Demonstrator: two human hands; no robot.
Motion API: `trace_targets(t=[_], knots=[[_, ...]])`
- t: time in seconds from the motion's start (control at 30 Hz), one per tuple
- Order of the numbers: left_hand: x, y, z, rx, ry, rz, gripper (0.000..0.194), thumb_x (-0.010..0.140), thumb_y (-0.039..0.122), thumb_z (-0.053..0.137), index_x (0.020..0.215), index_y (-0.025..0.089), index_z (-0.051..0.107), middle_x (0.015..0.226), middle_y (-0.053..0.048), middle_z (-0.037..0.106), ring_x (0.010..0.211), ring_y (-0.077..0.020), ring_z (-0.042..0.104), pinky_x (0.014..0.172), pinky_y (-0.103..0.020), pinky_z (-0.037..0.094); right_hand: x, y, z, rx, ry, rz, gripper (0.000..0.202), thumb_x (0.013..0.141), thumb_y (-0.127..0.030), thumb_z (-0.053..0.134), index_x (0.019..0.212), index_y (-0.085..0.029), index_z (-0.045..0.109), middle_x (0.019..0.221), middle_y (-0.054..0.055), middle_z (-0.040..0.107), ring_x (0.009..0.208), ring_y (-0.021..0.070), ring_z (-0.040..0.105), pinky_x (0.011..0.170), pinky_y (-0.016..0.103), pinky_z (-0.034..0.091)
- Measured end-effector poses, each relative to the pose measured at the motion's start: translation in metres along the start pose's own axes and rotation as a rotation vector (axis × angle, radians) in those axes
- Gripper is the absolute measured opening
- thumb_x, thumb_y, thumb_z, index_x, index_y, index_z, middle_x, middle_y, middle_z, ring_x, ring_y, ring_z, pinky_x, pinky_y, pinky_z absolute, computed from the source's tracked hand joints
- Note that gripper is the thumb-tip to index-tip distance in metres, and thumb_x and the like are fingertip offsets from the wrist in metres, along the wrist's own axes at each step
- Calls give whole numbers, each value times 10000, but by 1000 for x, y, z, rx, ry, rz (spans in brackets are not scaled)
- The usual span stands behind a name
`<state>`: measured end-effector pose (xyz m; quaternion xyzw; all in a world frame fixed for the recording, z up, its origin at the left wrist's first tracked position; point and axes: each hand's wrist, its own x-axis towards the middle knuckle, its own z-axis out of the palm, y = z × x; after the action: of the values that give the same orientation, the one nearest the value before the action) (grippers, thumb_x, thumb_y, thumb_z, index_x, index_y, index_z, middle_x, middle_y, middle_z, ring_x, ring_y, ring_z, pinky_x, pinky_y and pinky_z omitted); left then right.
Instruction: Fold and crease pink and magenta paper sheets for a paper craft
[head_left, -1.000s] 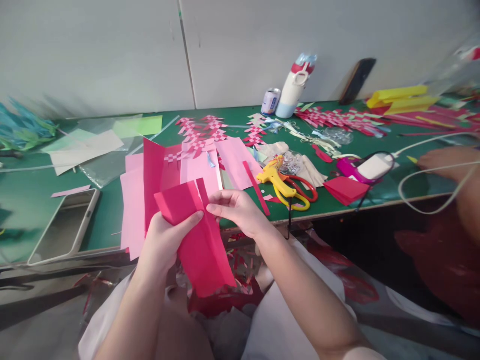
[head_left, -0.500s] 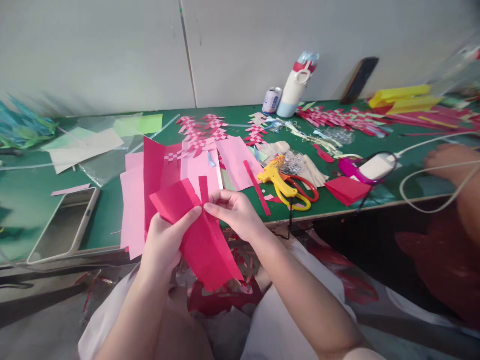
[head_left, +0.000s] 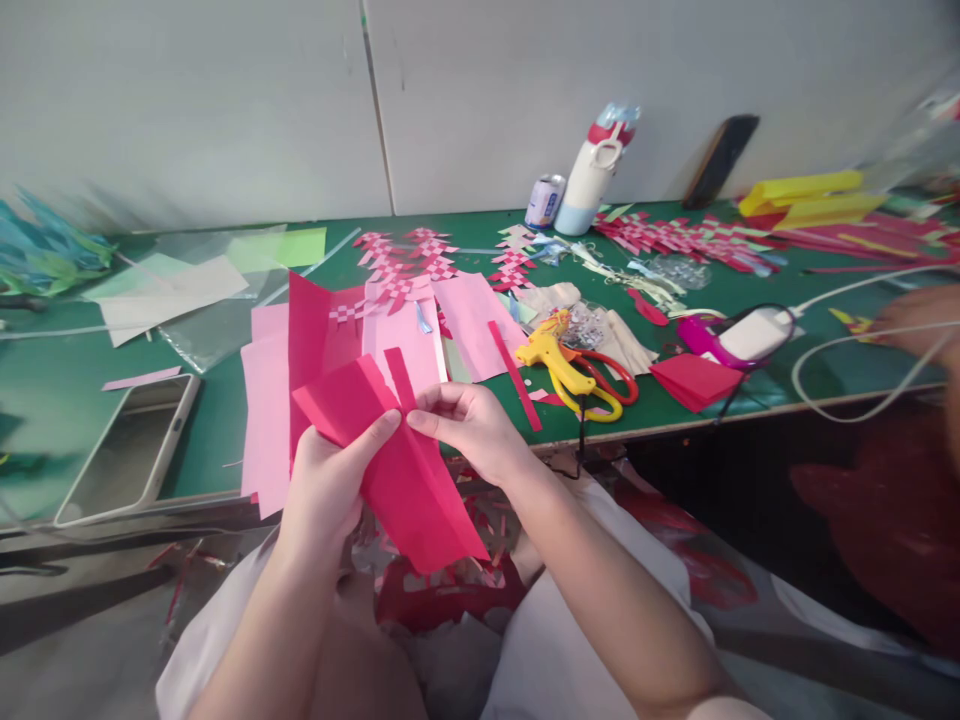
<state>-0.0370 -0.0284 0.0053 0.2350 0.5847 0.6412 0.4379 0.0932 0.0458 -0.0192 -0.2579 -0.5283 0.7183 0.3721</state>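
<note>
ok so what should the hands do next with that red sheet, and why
Probably have the right hand ease the narrow strip down along its fold while the left hand steadies the red sheet: the strip stands parted at its top end but appears joined lower down.

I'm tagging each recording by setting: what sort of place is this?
Probably a paper-craft work area: checkered woven paper pieces and loose pink sheets lie on a green table.
</note>
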Motion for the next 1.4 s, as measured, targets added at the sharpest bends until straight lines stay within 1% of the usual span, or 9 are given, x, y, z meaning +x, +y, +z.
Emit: trace_targets(t=[0.3,0.43,0.53,0.67,0.8,0.97,1.13,1.3,1.4], knots=[[-2,2,4,-51,6,1,387,590,286,842,912,142,682,817,-70,739,736,-231,702,673,-325,586,0,4,6,119,78,-18,205,644,-319,797,736,-195,662,719,-35,618,673,86,550,701,244,462],[0,1,2,-58,26,5,391,593,283,842,927,144,693,829,-72,744,730,-222,706,672,-307,588,0,4,4,106,58,16,226,626,-324,812,758,-195,682,737,-28,638,689,93,558,705,248,459],[1,2,-1,-47,10,-3,389,586,275,847,923,147,699,831,-71,746,719,-223,708,653,-301,590,1,5,2,80,31,51,248,618,-339,818,769,-189,691,747,-20,647,693,96,556,706,253,452],[2,3,-3,-29,-44,-21,423,543,237,867,918,136,697,832,-75,745,712,-236,709,632,-315,594,1,6,2,92,66,60,260,606,-352,824,757,-189,689,714,-27,633,671,94,545,691,253,440],[3,1,-4,-31,-38,4,417,554,223,861,927,139,695,820,-66,741,706,-230,706,622,-311,589,1,5,4,137,71,60,244,587,-325,835,730,-196,685,698,-38,623,664,85,542,696,247,440],[3,1,-4,-28,-37,-7,422,553,236,859,927,132,695,766,-57,726,695,-218,694,617,-297,576,0,3,8,221,99,84,225,569,-288,841,701,-203,680,677,-50,620,665,80,552,719,244,454],[3,3,-2,-49,-24,-15,419,536,225,863,911,143,694,798,-47,722,723,-197,686,649,-278,569,0,3,10,267,129,99,236,529,-274,855,671,-209,678,664,-54,625,651,81,555,704,240,464],[3,2,-6,-15,-12,-9,448,543,257,859,941,139,691,787,-60,726,716,-231,694,664,-332,582,1,7,4,196,83,126,275,533,-299,859,733,-194,701,708,-31,653,664,89,563,685,241,459],[2,3,-6,1,-2,-33,463,545,265,861,953,133,686,813,-85,736,718,-261,705,638,-359,595,1,8,2,189,80,121,263,563,-305,849,744,-187,697,709,-33,647,656,78,552,678,228,445]])
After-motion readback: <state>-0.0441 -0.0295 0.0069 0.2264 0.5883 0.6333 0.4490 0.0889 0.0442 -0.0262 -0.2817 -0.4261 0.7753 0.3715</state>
